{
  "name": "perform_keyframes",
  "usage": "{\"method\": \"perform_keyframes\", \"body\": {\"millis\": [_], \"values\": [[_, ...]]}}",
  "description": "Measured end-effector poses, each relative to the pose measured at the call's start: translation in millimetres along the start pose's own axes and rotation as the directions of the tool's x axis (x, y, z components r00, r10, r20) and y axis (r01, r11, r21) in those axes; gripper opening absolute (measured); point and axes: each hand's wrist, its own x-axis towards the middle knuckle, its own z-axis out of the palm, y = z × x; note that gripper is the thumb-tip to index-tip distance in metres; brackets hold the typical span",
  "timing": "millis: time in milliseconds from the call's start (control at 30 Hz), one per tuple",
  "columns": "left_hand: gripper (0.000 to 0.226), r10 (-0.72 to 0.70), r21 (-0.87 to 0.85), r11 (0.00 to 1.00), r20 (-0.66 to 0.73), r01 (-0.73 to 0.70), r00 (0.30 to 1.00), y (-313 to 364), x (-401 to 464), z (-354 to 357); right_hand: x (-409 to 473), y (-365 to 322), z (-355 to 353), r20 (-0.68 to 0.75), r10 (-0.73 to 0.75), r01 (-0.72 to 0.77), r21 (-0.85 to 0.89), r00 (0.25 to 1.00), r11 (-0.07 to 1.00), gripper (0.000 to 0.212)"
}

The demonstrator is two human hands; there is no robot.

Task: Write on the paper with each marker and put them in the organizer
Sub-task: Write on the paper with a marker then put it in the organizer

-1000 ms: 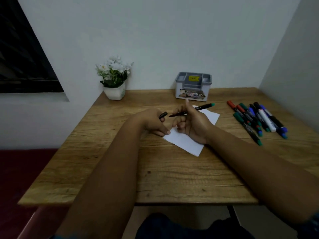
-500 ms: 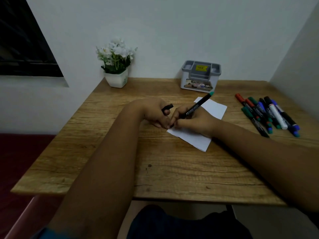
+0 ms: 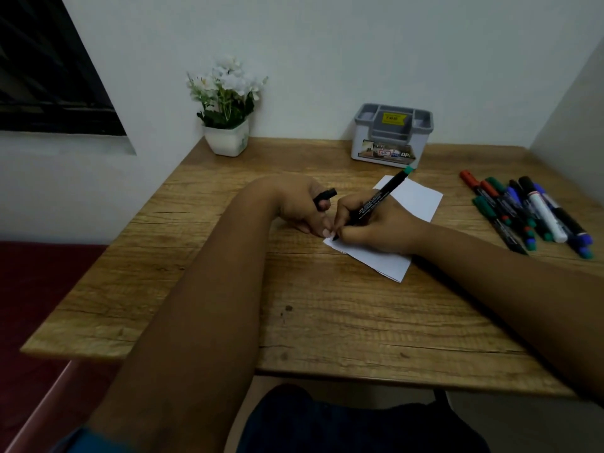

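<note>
Here your right hand (image 3: 382, 223) curls around the green-ended marker (image 3: 379, 197) at frame centre, its tip down on the near-left corner of the paper (image 3: 415, 199), its barrel slanting up to the right. Your left hand (image 3: 300, 204) grips the black cap (image 3: 325, 198), fingertips resting on the tabletop (image 3: 327, 322) at the paper's edge. The organizer (image 3: 392, 135) stands upper right; the other markers (image 3: 529, 214) lie at the right edge.

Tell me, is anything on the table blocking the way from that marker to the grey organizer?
Nothing visible does. The marker in the right hand points toward the organizer; only paper and bare table lie between.
</note>
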Motion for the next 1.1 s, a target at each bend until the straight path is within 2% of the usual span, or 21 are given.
{"method": "perform_keyframes", "body": {"millis": [133, 300, 400, 767, 1100], "values": [[0.044, -0.012, -0.012, 1.0, 0.007, 0.012, 1.0, 0.6, -0.4, -0.6, -0.5, 1.7, 0.2, -0.053, 0.036, -0.035, 0.007, 0.998, 0.999, 0.007], [0.045, -0.016, -0.023, 1.0, 0.007, 0.016, 1.0, 1.8, -1.6, 1.2, -0.1, 0.2, -1.8, -0.018, 0.041, -0.041, -0.017, 0.999, 0.999, 0.007], [0.046, -0.024, -0.041, 0.999, 0.004, 0.024, 1.0, 2.8, -1.9, 1.9, -0.3, 2.8, -3.5, -0.104, 0.074, -0.072, 0.028, 0.992, 0.997, 0.006], [0.046, -0.023, -0.033, 0.999, 0.015, 0.024, 1.0, 2.0, 0.6, 1.5, -1.0, 2.2, -4.0, -0.033, 0.037, -0.039, -0.052, 0.999, 0.998, 0.004], [0.046, -0.031, -0.059, 0.998, 0.022, 0.032, 0.999, 3.4, -1.1, 2.5, -0.7, 6.7, -4.0, -0.07, 0.052, -0.055, -0.032, 0.996, 0.998, 0.007]]}}
